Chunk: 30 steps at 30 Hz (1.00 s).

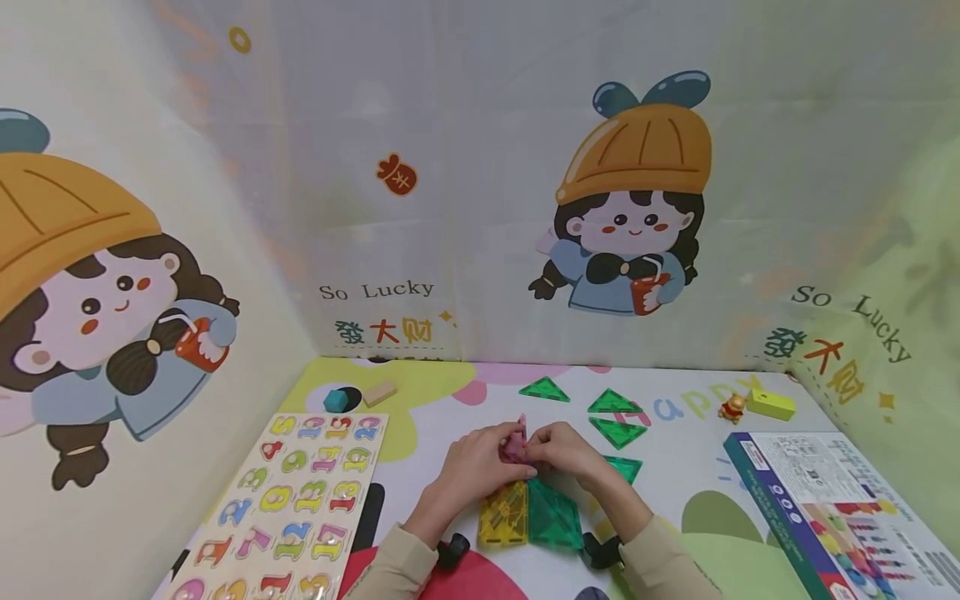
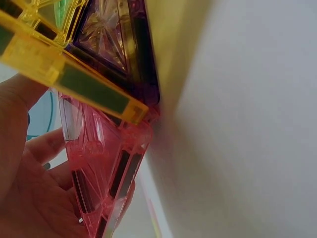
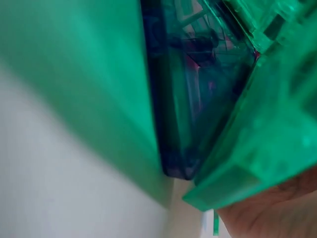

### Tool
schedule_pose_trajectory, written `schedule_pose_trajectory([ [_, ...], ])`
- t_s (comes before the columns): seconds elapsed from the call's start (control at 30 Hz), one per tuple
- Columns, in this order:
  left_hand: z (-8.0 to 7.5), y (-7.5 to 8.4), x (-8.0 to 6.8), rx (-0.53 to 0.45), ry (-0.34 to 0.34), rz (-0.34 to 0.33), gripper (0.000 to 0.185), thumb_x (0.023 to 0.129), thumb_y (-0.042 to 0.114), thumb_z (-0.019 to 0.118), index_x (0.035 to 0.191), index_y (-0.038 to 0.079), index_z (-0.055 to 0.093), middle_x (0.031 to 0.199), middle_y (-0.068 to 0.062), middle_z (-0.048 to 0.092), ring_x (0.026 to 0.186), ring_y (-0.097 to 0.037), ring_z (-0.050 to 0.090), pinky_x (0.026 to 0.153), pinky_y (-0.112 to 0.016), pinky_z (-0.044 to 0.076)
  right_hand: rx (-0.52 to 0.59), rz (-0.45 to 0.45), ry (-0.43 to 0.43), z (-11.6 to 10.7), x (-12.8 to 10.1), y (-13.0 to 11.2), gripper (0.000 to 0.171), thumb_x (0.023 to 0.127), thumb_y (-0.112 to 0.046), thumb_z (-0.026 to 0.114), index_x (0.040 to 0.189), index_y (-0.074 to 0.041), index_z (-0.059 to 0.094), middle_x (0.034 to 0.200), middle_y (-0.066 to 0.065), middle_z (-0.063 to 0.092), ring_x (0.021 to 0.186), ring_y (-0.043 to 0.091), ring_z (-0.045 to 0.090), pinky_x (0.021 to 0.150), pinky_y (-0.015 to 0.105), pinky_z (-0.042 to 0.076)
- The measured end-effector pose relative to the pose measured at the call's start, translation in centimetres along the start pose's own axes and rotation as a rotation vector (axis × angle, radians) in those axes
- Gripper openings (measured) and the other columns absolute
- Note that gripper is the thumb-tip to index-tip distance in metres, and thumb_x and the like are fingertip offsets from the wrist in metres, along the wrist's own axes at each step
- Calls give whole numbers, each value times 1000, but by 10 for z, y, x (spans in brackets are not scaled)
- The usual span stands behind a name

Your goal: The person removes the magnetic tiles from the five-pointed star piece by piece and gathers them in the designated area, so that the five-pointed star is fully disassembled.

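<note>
Both hands meet at the middle of the mat over a small build of translucent magnetic tiles. My left hand [image 1: 480, 463] and right hand [image 1: 561, 450] pinch an upright pink tile [image 1: 514, 442] between them. Below it lie a yellow square tile [image 1: 503, 515] and a green square tile [image 1: 553, 515], joined side by side. The left wrist view shows the pink tile [image 2: 106, 168] against my palm, under a yellow tile edge [image 2: 74, 82] and a purple tile [image 2: 119, 39]. Green tile [image 3: 267, 124] fills the right wrist view.
Loose green triangle tiles [image 1: 544, 389] [image 1: 615, 432] lie beyond the hands. A number puzzle board [image 1: 296, 508] sits left, with a teal block [image 1: 337, 401] and wooden block [image 1: 379, 393] behind it. A printed box [image 1: 832, 508], yellow block [image 1: 771, 404] and small figure [image 1: 731, 408] are right. Cartoon curtains enclose the mat.
</note>
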State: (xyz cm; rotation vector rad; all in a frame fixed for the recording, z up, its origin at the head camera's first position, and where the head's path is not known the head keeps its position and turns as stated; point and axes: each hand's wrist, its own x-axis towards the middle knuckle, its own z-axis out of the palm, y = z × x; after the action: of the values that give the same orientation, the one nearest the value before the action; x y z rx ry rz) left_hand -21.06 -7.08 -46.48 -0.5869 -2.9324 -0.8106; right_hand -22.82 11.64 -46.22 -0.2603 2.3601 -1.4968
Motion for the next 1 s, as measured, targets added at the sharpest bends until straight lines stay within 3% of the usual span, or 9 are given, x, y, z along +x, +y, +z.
schedule_pose_trajectory([
  [0.4, -2, -3, 0, -18, -33, -19, 77, 76, 67, 73, 142, 31, 53, 126, 2, 67, 106, -16, 63, 88, -45, 52, 96, -22, -23, 0, 1, 3, 25, 87, -17, 65, 74, 4, 64, 58, -3, 56, 58, 13, 53, 56, 28, 45],
  [0.6, -4, -3, -1, -24, -37, -6, 77, 77, 66, 73, 142, 32, 52, 131, 2, 65, 110, -17, 63, 93, -48, 51, 108, 3, -24, 0, 3, 3, 20, 85, -16, 64, 72, 0, 63, 58, -2, 56, 58, 13, 52, 57, 26, 45],
  [0.8, -4, -4, 0, -22, -56, -11, 79, 76, 67, 73, 144, 33, 49, 121, 3, 68, 104, -14, 63, 88, -44, 52, 133, 23, -20, 1, 3, 4, 16, 84, -16, 62, 71, -6, 61, 59, -3, 55, 56, 13, 52, 56, 26, 44],
  [1.0, -5, -5, 1, -38, -79, -36, 80, 76, 68, 72, 144, 33, 48, 117, 5, 69, 98, -10, 63, 84, -40, 51, 166, 33, 19, -11, -1, -1, 14, 88, -17, 60, 84, -4, 60, 67, 1, 62, 59, 14, 55, 57, 27, 47],
])
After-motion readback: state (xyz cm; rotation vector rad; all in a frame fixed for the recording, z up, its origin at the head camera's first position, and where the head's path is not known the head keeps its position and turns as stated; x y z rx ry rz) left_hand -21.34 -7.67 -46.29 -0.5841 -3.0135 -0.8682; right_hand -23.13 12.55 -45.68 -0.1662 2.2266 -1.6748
